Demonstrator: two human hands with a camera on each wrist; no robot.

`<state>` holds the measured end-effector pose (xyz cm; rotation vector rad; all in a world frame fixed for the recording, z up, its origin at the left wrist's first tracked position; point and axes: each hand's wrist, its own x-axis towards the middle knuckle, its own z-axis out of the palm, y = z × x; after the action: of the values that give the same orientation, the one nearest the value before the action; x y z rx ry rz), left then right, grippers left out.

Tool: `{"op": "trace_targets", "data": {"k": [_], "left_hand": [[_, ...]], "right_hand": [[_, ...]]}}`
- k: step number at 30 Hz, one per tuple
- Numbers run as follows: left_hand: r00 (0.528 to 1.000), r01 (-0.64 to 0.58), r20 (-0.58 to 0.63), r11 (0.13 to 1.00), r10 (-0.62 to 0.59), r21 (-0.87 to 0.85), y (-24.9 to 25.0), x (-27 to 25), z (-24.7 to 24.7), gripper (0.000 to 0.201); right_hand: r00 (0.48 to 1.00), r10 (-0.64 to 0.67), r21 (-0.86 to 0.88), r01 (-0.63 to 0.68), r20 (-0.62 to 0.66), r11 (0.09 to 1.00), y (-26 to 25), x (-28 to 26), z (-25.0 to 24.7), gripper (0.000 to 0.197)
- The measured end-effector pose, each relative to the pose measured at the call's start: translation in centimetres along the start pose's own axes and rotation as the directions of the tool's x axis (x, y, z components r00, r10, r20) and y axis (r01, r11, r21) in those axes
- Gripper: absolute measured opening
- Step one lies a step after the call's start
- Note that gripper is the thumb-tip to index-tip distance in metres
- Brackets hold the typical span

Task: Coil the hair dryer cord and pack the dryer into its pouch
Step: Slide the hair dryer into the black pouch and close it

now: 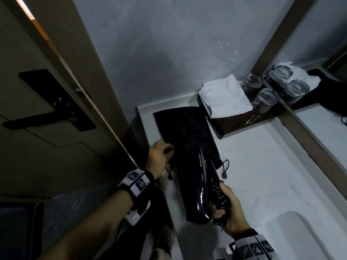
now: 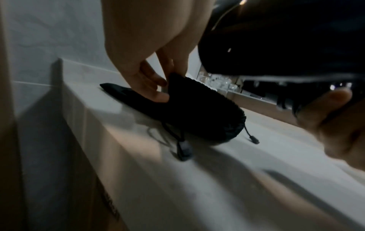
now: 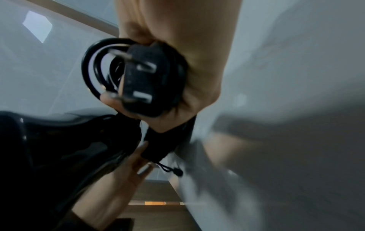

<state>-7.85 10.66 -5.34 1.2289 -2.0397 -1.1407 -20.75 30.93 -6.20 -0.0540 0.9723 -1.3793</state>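
Note:
A black drawstring pouch [image 1: 180, 124] lies on the white counter [image 1: 262, 166], its mouth facing me. My left hand [image 1: 168, 150] pinches the pouch's rim [image 2: 177, 81] and lifts it open. My right hand [image 1: 222, 205] grips the glossy black hair dryer [image 1: 195, 186] by its folded handle, together with the coiled cord [image 3: 94, 70] and the plug [image 3: 142, 87]. The dryer's front end sits at the pouch mouth; how far it is inside is hidden. Two cord toggles [image 1: 224, 175] hang from the mouth.
A folded white towel [image 1: 223, 96] and upturned glasses [image 1: 266, 98] sit on a dark tray [image 1: 244, 124] at the back, against a mirror [image 1: 319, 53]. A sink basin [image 1: 293, 231] lies at the near right. A door with a black handle [image 1: 47, 115] stands on the left.

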Motion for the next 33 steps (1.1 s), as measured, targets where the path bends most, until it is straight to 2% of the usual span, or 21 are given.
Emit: {"op": "trace_targets", "data": {"k": [4,7,9,12,16,18,21,23,27,28,30,33], "left_hand": [[0.993,-0.109,-0.055,0.991,0.104,-0.081,0.7,-0.1,-0.9,0.009],[0.978,-0.209,0.0,0.976,0.21,-0.065,1.3,-1.1,-1.9,0.013],[0.96,-0.276,0.032,0.961,0.277,-0.024,1.5,-1.8,-2.5,0.015],[0.941,-0.323,0.11,0.946,0.32,0.015,2.2,-2.9,-2.8,0.017],[0.85,-0.483,0.292,0.869,0.438,0.105,3.8,-4.9,-2.6,0.018],[0.788,-0.585,0.356,0.791,0.502,0.178,3.6,-5.7,-2.7,0.023],[0.718,-0.681,0.401,0.692,0.568,0.239,1.7,-6.7,-3.0,0.011],[0.731,-0.658,0.459,0.698,0.505,0.281,0.6,-7.3,-3.4,0.02],[0.851,-0.444,0.461,0.815,0.253,0.373,0.2,-7.4,-2.9,0.035],[0.868,-0.411,0.453,0.808,0.204,0.423,0.5,-7.3,-2.4,0.04],[0.885,-0.407,0.429,0.75,0.182,0.521,1.5,-7.0,-1.1,0.042],[0.878,-0.452,0.434,0.654,0.204,0.606,3.5,-6.3,0.2,0.046]], "right_hand": [[0.996,0.086,0.003,-0.085,-0.041,0.996,1.1,0.3,0.1,0.042],[0.988,0.125,-0.029,-0.128,-0.095,0.991,1.3,0.7,0.0,0.046],[0.985,0.147,-0.036,-0.151,-0.086,0.988,1.3,1.1,0.0,0.049],[0.98,0.18,-0.013,-0.182,-0.084,0.983,1.4,2.1,0.4,0.047],[0.981,0.161,0.067,-0.155,-0.112,0.986,1.7,4.0,1.4,0.041],[0.98,0.139,0.078,-0.128,-0.144,0.989,1.5,4.8,1.9,0.037],[0.975,0.091,-0.072,-0.108,-0.204,0.991,1.1,5.6,2.1,0.028],[0.972,0.039,-0.238,-0.095,-0.23,0.967,0.9,5.7,1.9,0.031],[0.972,0.0,-0.313,-0.076,-0.237,0.947,1.1,5.6,2.0,0.031],[0.97,-0.007,-0.308,-0.071,-0.242,0.949,1.1,5.6,2.2,0.03],[0.968,-0.028,-0.304,-0.051,-0.25,0.951,1.1,5.4,2.8,0.027],[0.97,-0.019,-0.29,-0.053,-0.242,0.956,1.0,4.9,3.7,0.024]]}}
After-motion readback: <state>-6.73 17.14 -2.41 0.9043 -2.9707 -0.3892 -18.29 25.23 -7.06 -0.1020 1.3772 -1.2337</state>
